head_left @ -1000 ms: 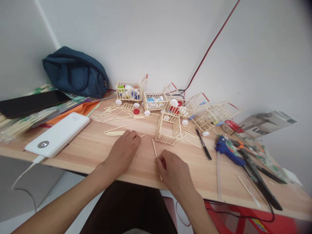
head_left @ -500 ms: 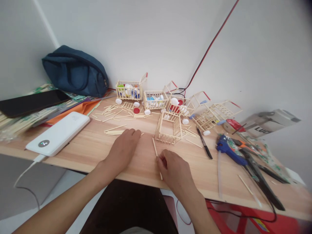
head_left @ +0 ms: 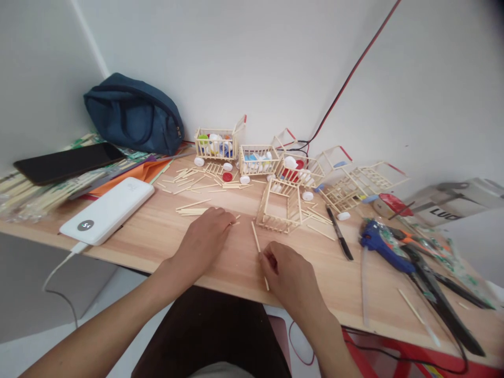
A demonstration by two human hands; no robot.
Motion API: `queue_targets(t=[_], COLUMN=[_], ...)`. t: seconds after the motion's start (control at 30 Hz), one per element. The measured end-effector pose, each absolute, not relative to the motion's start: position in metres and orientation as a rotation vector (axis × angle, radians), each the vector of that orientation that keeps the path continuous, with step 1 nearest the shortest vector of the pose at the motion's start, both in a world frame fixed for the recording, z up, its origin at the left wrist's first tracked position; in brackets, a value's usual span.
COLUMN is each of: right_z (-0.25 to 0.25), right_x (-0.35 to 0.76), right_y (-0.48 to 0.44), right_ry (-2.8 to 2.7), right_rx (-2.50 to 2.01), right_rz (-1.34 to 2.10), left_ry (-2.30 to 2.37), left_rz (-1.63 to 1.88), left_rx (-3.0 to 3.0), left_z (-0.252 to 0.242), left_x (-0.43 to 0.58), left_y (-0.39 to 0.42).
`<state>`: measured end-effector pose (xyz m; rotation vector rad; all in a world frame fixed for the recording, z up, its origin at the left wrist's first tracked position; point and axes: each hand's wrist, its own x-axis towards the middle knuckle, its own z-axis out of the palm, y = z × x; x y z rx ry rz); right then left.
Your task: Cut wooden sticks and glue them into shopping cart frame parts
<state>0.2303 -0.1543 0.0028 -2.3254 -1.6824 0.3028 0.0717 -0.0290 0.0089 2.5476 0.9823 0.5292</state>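
My right hand [head_left: 295, 275] is closed, thumb and fingers pinching a thin wooden stick [head_left: 255, 236] that slants across the tabletop near its front edge. My left hand [head_left: 207, 239] rests on the table with fingers curled together, and the end of a short wooden piece [head_left: 237, 219] pokes out at its fingertips. Its grip is partly hidden. Just beyond the hands stands an open frame basket [head_left: 264, 212] built of sticks. A small bundle of sticks [head_left: 191, 211] lies behind my left hand, with more cut sticks scattered farther back.
Several miniature stick carts [head_left: 258, 167] with bottle-cap wheels stand along the wall. On the left are a white power bank [head_left: 112, 210], a black phone [head_left: 71, 161] and a blue pouch [head_left: 136, 115]. A black pen [head_left: 339, 233], blue glue gun [head_left: 384, 247] and pliers [head_left: 444, 294] lie at right.
The whole view has shifted slightly, so things appear farther right. Both hands keep nearly the same places and grips, the left fingertips having shifted a little.
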Motion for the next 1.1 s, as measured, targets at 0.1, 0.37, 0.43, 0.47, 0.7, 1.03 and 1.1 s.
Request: queue_targets(t=[0.1, 0.37, 0.43, 0.47, 0.7, 1.03, 1.1], right_z=[0.004, 0.013, 0.015, 0.016, 0.016, 0.013, 0.011], right_x=[0.23, 0.229, 0.229, 0.229, 0.227, 0.229, 0.23], right_y=[-0.155, -0.153, -0.153, -0.153, -0.153, -0.154, -0.155], right_ry=[-1.705, -1.737, -1.749, -1.755, -1.771, -1.782, -1.791], right_rx=[-2.321, -2.381, -2.388, -2.39, -2.405, -2.365, -2.35], right_rz=[0.303, 0.376, 0.383, 0.384, 0.378, 0.346, 0.339], left_ry=[0.901, 0.729, 0.727, 0.725, 0.742, 0.774, 0.77], left_rz=[0.541, 0.547, 0.55, 0.563, 0.722, 0.703, 0.723], left_rx=[2.552, 2.615, 2.641, 2.654, 2.648, 2.711, 2.721], left_z=[0.002, -0.014, -0.018, -0.019, -0.025, -0.023, -0.02], left_x=[0.074, 0.076, 0.076, 0.076, 0.077, 0.075, 0.072], left_y=[-0.035, -0.05, -0.051, -0.051, -0.051, -0.054, -0.052])
